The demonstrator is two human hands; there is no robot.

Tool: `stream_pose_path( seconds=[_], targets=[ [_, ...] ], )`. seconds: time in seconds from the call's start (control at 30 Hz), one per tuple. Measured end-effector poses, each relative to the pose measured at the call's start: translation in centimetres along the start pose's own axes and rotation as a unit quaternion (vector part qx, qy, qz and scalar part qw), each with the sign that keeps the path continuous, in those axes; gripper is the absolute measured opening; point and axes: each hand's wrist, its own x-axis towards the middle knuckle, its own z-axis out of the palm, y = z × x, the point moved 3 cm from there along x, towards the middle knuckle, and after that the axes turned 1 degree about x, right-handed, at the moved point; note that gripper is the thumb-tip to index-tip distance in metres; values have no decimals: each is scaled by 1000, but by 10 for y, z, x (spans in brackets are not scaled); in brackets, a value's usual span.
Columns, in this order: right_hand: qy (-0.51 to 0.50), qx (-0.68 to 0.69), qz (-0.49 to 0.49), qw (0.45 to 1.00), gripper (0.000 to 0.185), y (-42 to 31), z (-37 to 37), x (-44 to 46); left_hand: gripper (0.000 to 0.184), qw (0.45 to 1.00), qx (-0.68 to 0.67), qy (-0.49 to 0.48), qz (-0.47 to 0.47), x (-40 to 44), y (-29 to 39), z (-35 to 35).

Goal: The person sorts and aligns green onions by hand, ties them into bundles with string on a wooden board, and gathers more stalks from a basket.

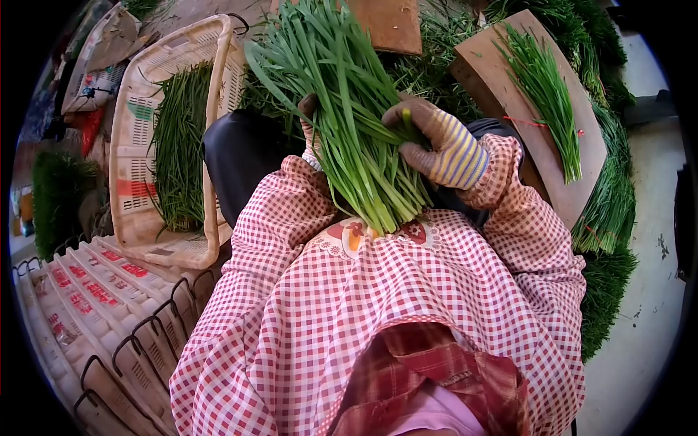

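Note:
A large bunch of long green leafy stalks (349, 123) lies between my hands, its pale cut ends resting against the checked smock (320, 305). My left hand (310, 127), in a striped glove with dark fingers, is closed around the left side of the bunch, partly hidden behind the leaves. On the right side, my right hand (440, 142), gloved the same way, pinches some stalks between thumb and fingers. A smaller bunch of greens (549, 109) lies on a brown board (582, 171) at the right, with a red tie across the board beneath it.
At the left stands a pale plastic crate (131, 211) holding greens. Stacked white crates (80, 305) with black wire handles sit at the lower left. More greens (618, 189) lie beyond the board at the right. A brown block (392, 25) is at the top.

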Motion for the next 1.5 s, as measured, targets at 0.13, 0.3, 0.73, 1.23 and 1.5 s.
stream_pose_path(
  seconds=[0.13, 0.3, 0.73, 1.23, 1.5],
  targets=[
    [10, 37, 27, 999, 34, 6, 2, 4, 74, 973, -147, -179, -26, -3, 9, 55],
    [35, 26, 15, 999, 36, 4, 6, 3, 77, 972, -100, -211, 36, -6, 8, 69],
    [-17, 275, 151, 949, 30, 17, 3, 17, 69, 979, -118, -153, 68, -6, 21, 56],
    [107, 416, 14, 903, 35, -5, -3, 4, 63, 984, -75, -110, 120, 3, 32, 43],
    [81, 315, 9, 946, 25, 10, 14, 17, 60, 978, -74, -173, 85, -10, 31, 60]
  ],
)
